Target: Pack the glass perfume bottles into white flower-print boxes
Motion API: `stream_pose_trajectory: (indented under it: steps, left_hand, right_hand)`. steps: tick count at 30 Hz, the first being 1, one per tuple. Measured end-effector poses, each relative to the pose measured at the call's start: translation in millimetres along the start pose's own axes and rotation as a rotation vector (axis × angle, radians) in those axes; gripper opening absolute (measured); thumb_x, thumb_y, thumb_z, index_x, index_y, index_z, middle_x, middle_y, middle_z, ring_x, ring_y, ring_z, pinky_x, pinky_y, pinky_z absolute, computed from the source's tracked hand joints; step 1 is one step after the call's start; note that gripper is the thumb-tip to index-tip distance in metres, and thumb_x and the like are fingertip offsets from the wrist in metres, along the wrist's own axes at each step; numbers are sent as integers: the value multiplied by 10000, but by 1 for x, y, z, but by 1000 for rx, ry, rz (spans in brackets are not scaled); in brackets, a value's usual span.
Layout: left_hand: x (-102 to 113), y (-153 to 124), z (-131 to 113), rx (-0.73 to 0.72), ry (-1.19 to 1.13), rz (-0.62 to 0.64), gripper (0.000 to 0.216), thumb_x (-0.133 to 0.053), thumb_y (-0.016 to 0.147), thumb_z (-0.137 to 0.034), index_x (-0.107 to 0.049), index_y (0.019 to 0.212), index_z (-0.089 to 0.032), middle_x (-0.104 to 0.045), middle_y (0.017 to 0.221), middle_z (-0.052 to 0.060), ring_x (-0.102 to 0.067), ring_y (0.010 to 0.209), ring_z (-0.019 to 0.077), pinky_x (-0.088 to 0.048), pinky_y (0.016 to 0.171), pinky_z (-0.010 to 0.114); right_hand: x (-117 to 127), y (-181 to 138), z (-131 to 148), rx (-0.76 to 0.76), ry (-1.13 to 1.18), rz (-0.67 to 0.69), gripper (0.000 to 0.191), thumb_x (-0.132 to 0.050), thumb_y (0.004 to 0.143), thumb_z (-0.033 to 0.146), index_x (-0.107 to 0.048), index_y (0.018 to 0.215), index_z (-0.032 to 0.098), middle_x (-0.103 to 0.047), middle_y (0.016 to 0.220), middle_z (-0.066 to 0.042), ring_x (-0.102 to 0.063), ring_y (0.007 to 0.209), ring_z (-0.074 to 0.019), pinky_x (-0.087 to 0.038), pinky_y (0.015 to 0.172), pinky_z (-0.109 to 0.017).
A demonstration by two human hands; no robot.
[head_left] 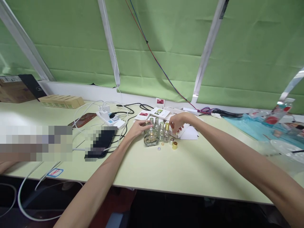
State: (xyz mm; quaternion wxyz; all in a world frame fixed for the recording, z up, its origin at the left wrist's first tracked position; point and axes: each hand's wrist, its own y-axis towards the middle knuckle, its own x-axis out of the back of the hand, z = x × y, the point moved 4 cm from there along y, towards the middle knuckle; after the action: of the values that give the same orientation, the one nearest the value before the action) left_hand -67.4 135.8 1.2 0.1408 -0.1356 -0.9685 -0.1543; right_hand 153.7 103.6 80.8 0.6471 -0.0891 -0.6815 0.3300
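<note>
A tight cluster of glass perfume bottles stands on the table, with a wide rounded perfume bottle [151,139] in front and a slim gold-topped bottle [167,133] at its right. From the left, my left hand [139,128] closes around the top of a bottle at the cluster's left side, its fingertips partly hidden. My right hand [177,122] is just right of the gold-topped bottle, fingers curled downward and pinched; whatever they hold is too small to make out. A gold cap [174,145], a silver cap [171,141] and small beads [159,148] lie in front.
White printed boxes [160,112] lie behind the bottles. Left are a power strip [110,118] with cables, a dark phone [103,142] and yellow boxes [61,101]. Blue plastic [247,126] and a clear bottle [280,110] lie right. Another person's arm [9,166] shows at left.
</note>
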Motion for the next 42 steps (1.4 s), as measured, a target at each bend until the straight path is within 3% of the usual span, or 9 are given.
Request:
stream_pose_trajectory:
  steps: [7, 11, 14, 17, 19, 22, 26, 30, 42]
  left_hand:
    - [1, 1, 2, -22, 52, -6, 590, -830, 627, -597, -808, 1000, -140, -755, 957, 82, -615, 823, 200, -465, 775, 300]
    - [1, -2, -2, -31, 68, -28, 575, -831, 613, -608, -817, 953, -144, -750, 910, 76, -598, 771, 186, -461, 737, 295]
    - [0, -3, -5, -34, 48, -16, 578, -832, 613, -608, -815, 949, -137, -748, 909, 80, -593, 768, 184, -461, 734, 293]
    - [-2, -3, -6, -35, 16, -7, 579, -842, 599, -598, -813, 936, -128, -745, 905, 84, -592, 775, 185, -464, 726, 286]
    - [-2, -3, -7, -38, 4, -13, 581, -846, 594, -587, -810, 937, -120, -737, 866, 78, -581, 756, 179, -459, 711, 280]
    - [-2, -3, -8, -52, 27, -10, 558, -831, 621, -569, -812, 944, -114, -702, 754, 48, -543, 685, 153, -435, 672, 270]
    - [-1, -2, -8, -81, 44, 0, 506, -819, 641, -532, -816, 936, -121, -674, 696, 23, -527, 662, 142, -424, 662, 262]
    - [-2, -2, -7, -96, 6, 7, 457, -818, 641, -508, -808, 875, -116, -706, 758, 36, -560, 702, 155, -442, 697, 266]
    - [-2, 0, -5, -60, -28, 33, 465, -850, 618, -520, -815, 881, -138, -751, 849, 52, -618, 788, 190, -459, 795, 294]
  right_hand:
    - [-10, -2, 0, 14, 57, -99, 296, -786, 774, 391, -710, 892, 131, -755, 810, -53, -683, 700, -157, -482, 630, -239]
    - [-3, -5, -1, -30, 48, -149, 207, -778, 787, 251, -712, 939, 127, -759, 781, -52, -697, 684, -161, -486, 615, -230]
    - [11, -3, 3, -66, 16, -288, 127, -677, 862, 181, -720, 958, 109, -767, 835, -106, -711, 736, -189, -493, 658, -253]
    - [29, 0, 18, -58, -24, -522, 239, -532, 965, 219, -689, 1101, 101, -730, 1116, -193, -694, 997, -246, -489, 780, -288]
    - [38, 3, 34, -10, -44, -640, 316, -460, 1013, 301, -652, 1195, 128, -674, 1257, -190, -634, 1150, -264, -473, 860, -304]
    - [43, 9, 63, 112, -137, -710, 342, -519, 989, 417, -682, 1145, 160, -681, 1251, -162, -616, 1184, -276, -473, 878, -306]
    - [41, 21, 87, 127, -268, -639, 399, -567, 954, 451, -707, 1109, 111, -718, 1135, -216, -665, 1100, -321, -502, 826, -339]
    - [40, 32, 89, 102, -275, -554, 456, -580, 941, 480, -703, 1147, 91, -721, 1123, -237, -698, 1027, -321, -516, 756, -334]
    - [43, 38, 92, 208, -356, -473, 269, -665, 901, 247, -728, 1093, 70, -744, 1024, -199, -702, 912, -252, -455, 645, -266]
